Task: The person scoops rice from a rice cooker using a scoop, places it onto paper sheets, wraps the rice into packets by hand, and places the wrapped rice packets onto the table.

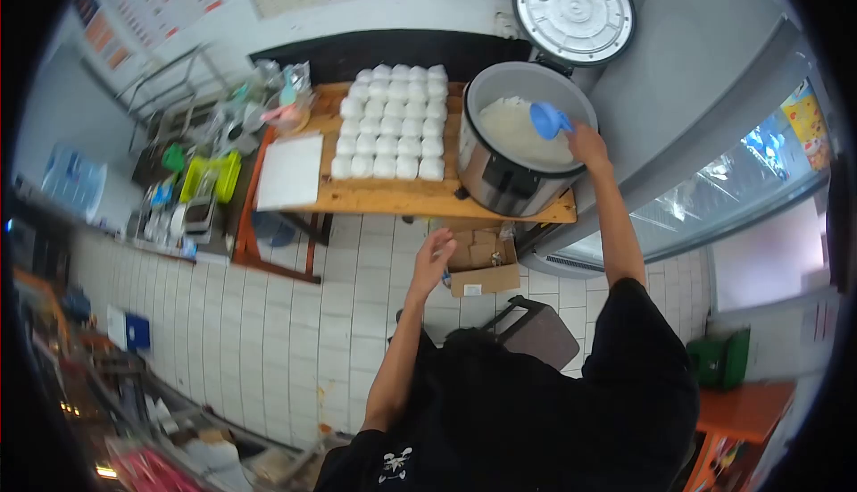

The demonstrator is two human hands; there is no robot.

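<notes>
My right hand (587, 145) is closed on the handle of a blue scoop (546, 120), whose bowl is over the white rice (513, 131) inside a large round cooker (486, 160). The cooker's metal-lined lid (576, 12) stands raised behind it. In front of the wooden table (375, 197), my left hand (434, 260) hangs in the air with its fingers apart and nothing in it. Rows of white wrapped bundles (393, 124) fill the table to the left of the cooker.
A white board (290, 172) lies at the table's left end. Below the table is an open cardboard box (486, 279), near a dark stool (543, 336). A glass-door fridge (714, 197) stands at the right. A green basket (212, 175) sits on the left counter.
</notes>
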